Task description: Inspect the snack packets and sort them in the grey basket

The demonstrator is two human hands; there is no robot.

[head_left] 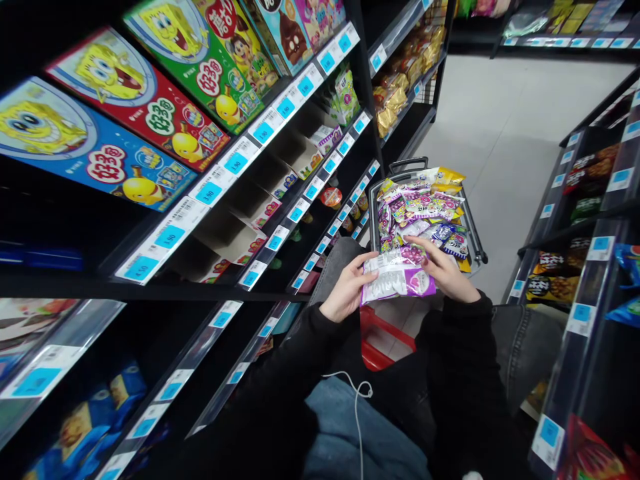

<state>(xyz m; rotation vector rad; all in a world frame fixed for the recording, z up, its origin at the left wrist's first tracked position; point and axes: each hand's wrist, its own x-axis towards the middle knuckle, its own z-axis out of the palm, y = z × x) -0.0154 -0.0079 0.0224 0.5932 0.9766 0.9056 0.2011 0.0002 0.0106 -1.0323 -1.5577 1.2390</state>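
A purple-and-white candy bag (397, 275) is held between my two hands in front of my knees. My left hand (347, 285) grips its left edge, thumb lying over the top face. On the other side my right hand (445, 270) has the right edge, with fingers along the upper corner. Just beyond the bag stands a basket (477, 233) with a dark frame, heaped with snack packets (425, 207) in purple, yellow and blue wrappers. Part of the basket's near side is hidden behind the held bag and my hands.
To the left, a shelf carries cartoon boxes (130, 107); below them are open display cartons (300, 153) behind price-tag rails. Gold packets (395, 100) fill a farther rack. Shelves with snack bags (555, 277) close in on the right. A red frame (385, 340) lies between my legs.
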